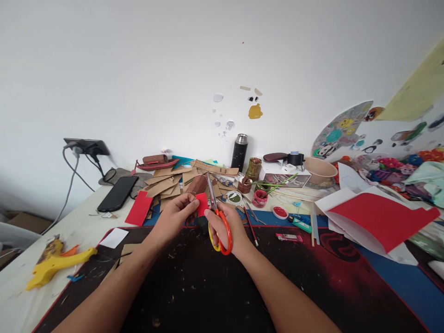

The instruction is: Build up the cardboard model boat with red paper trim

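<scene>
Just past scissors (pixel 219 227), jar (pixel 259 202) seemingly holds paint (pixel 260 194).

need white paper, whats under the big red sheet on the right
White paper sheets stick out beneath the red sheet; anything lying under them is covered.

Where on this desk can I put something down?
Free: black desk mat between the forearms; white tabletop between black phone and yellow glue gun. Crowded: brown cardboard pile beyond red paper scrap in left hand, orange scissors in right hand.
</scene>
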`<state>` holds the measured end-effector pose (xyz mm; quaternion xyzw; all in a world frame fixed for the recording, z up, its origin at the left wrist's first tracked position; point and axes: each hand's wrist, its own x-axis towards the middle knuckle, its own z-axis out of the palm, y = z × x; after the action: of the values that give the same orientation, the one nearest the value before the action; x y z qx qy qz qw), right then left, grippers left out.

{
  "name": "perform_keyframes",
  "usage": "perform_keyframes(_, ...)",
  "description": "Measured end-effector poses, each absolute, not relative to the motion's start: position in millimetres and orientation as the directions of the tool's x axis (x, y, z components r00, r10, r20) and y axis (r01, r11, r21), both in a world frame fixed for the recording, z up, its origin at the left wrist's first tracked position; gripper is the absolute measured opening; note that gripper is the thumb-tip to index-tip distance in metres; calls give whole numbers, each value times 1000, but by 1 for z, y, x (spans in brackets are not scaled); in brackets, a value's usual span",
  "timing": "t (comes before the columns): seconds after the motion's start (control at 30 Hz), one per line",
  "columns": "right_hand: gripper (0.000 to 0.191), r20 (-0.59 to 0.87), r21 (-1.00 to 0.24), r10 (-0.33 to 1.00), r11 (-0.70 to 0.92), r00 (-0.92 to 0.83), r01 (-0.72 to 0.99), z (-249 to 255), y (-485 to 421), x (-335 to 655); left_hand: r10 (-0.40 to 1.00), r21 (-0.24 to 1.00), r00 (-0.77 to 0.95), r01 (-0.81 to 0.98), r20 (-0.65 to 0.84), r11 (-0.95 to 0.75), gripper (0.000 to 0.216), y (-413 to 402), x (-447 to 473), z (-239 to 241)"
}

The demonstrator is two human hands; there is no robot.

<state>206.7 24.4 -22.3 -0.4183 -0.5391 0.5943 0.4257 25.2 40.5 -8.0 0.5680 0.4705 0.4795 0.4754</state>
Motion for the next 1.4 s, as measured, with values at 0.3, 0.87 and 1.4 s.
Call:
perform_keyframes(0.3,53,-11,-997,978,-25,-206,-67,-22,26,210,989,987,93,105,112,-122,50,41,24,-10)
perform_keyframes(0.87,54,-49,-975,967,-101,-250,-199,-27,32,212,975,993,209,76,73,-90,48,37,29,-9)
perform_keyframes(1.4,81,-70,-987,883,-128,-464,-96,-25,25,210,962,971,-131,61,238,-232,47,50,13,-6)
